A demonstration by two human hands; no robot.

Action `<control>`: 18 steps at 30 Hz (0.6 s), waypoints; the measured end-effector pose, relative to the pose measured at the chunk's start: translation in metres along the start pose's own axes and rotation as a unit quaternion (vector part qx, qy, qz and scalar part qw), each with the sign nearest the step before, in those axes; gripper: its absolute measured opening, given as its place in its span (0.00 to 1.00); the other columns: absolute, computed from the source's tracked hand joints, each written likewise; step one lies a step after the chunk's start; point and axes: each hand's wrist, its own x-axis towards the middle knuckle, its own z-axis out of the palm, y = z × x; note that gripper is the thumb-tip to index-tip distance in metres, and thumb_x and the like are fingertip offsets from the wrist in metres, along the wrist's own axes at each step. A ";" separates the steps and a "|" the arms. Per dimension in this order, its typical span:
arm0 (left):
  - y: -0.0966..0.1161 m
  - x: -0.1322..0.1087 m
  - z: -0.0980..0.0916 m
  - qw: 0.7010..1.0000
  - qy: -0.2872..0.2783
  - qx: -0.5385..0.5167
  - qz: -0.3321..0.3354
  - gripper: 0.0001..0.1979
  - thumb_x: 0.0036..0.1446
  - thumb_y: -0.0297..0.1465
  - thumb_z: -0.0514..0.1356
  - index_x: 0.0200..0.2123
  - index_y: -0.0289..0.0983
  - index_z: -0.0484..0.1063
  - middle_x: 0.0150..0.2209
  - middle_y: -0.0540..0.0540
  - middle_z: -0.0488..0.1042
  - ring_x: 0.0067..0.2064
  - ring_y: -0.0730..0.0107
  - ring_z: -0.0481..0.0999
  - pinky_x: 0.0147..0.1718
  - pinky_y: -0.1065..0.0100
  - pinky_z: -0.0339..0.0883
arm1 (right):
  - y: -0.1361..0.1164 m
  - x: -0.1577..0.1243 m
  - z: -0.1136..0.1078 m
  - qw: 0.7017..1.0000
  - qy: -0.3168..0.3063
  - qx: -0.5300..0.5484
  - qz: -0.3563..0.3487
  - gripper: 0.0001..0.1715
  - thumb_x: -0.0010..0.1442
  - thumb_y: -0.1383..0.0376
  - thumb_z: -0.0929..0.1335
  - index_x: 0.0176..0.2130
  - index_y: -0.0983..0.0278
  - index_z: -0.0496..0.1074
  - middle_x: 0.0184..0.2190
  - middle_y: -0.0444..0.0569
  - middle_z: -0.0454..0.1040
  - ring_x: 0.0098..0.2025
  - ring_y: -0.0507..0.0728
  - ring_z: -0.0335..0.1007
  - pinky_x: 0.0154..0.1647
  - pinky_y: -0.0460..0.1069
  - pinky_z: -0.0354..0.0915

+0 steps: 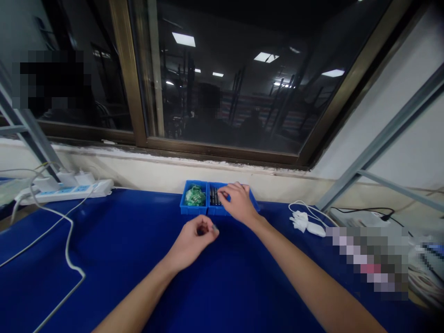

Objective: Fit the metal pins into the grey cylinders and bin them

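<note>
Two small blue bins stand side by side at the back of the blue table (114,259). The left bin (193,209) holds green circuit boards (194,195). The right bin (215,210) holds dark, narrow parts (214,196). My right hand (237,201) reaches into the right bin, fingers curled in a pinch over the dark parts; what it grips is hidden. My left hand (194,240) hovers over the table in front of the bins, fingers closed round a small dark piece with a pale tip.
A white power strip (65,191) with plugged adapters lies at the back left, its white cable (67,249) looping across the table. White gloves or cloth and a cable (305,221) lie to the right. A dark window (222,78) and metal frame struts (378,148) stand behind.
</note>
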 end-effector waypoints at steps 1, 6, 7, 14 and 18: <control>0.000 0.002 -0.001 0.996 0.015 -0.080 -0.025 0.17 0.55 0.45 0.65 0.34 0.39 0.68 0.32 0.50 0.71 0.34 0.68 0.69 0.36 0.66 0.62 | -0.005 -0.016 -0.003 1.000 0.023 0.011 -0.018 0.16 0.74 0.61 0.63 0.47 0.57 0.81 0.41 0.47 0.82 0.49 0.59 0.71 0.56 0.57 0.52; -0.001 0.002 -0.003 0.946 0.033 -0.300 -0.114 0.23 0.52 0.50 0.70 0.35 0.37 0.70 0.38 0.47 0.73 0.37 0.70 0.69 0.36 0.70 0.63 | -0.019 -0.081 -0.008 0.978 0.099 0.067 -0.169 0.19 0.71 0.63 0.66 0.59 0.57 0.74 0.48 0.48 0.82 0.49 0.59 0.75 0.57 0.59 0.56; -0.001 0.000 -0.002 0.937 0.024 -0.324 -0.131 0.24 0.51 0.50 0.71 0.36 0.37 0.71 0.39 0.46 0.74 0.37 0.70 0.70 0.36 0.70 0.63 | -0.020 -0.087 -0.009 0.976 0.085 0.059 -0.190 0.20 0.71 0.62 0.66 0.61 0.57 0.73 0.51 0.48 0.82 0.49 0.59 0.76 0.57 0.59 0.55; -0.003 -0.006 0.008 0.880 -0.037 -0.429 -0.203 0.25 0.50 0.48 0.74 0.38 0.36 0.73 0.42 0.47 0.74 0.37 0.72 0.71 0.36 0.70 0.66 | -0.021 -0.090 -0.017 0.963 0.098 0.019 -0.250 0.18 0.75 0.60 0.66 0.62 0.58 0.71 0.51 0.47 0.83 0.48 0.58 0.76 0.56 0.60 0.52; -0.003 -0.008 0.009 0.868 -0.052 -0.441 -0.224 0.27 0.46 0.48 0.77 0.39 0.35 0.74 0.39 0.48 0.73 0.36 0.72 0.70 0.34 0.71 0.66 | -0.020 -0.086 -0.022 0.947 0.142 0.004 -0.288 0.12 0.74 0.62 0.68 0.56 0.59 0.74 0.44 0.44 0.84 0.44 0.55 0.75 0.54 0.58 0.52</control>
